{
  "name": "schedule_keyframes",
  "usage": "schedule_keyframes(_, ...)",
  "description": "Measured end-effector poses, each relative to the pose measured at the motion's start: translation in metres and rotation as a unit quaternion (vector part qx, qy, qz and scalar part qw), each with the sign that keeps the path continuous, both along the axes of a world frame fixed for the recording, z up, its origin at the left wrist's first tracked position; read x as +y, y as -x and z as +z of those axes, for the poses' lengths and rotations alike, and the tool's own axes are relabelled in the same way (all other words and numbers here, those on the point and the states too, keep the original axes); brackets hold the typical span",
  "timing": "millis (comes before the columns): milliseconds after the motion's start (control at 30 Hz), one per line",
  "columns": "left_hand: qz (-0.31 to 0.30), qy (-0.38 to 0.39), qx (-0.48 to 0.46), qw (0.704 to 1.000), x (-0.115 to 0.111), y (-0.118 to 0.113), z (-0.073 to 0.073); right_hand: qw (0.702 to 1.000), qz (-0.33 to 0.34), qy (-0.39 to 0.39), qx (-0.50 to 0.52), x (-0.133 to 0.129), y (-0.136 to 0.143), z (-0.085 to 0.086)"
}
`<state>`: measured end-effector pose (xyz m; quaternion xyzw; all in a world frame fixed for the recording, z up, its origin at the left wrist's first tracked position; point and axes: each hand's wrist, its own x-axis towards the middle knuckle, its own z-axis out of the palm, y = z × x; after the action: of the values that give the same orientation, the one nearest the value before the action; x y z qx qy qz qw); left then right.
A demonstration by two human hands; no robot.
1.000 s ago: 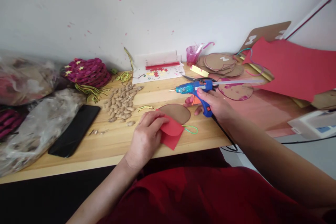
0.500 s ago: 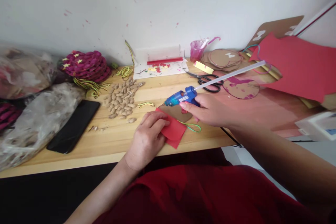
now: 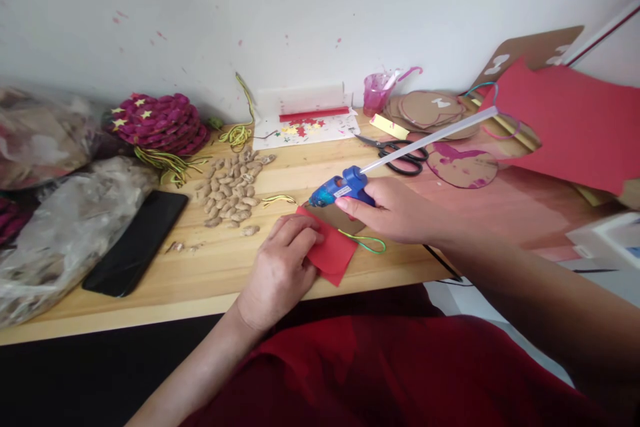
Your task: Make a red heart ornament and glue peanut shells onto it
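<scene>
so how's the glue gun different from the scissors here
The glue gun is mostly blue, while the scissors are dark. The right hand grips the glue gun, whereas the scissors lie unheld on the table. A long, pale glue stick juts from the back of the glue gun; the scissors end in two loops instead. Both have their working end toward the picture's left.

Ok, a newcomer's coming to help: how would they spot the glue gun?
Along the wooden table, find the left hand on the red paper. Just beyond, the right hand holds the glue gun: blue, with a long whitish stick jutting from its back, unlike the black-handled scissors lying behind.
</scene>
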<state>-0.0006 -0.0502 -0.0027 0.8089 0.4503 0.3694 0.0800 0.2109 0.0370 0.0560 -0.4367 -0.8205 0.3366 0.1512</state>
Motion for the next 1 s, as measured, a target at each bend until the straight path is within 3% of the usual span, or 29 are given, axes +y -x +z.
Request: schedule_keyframes(1000, 0.000, 0.002, 0.000, 1.000, -0.0002, 0.0005, 0.0007, 0.999, 0.012, -0.045, -0.014, 0.0004, 0.0045, 0.0029)
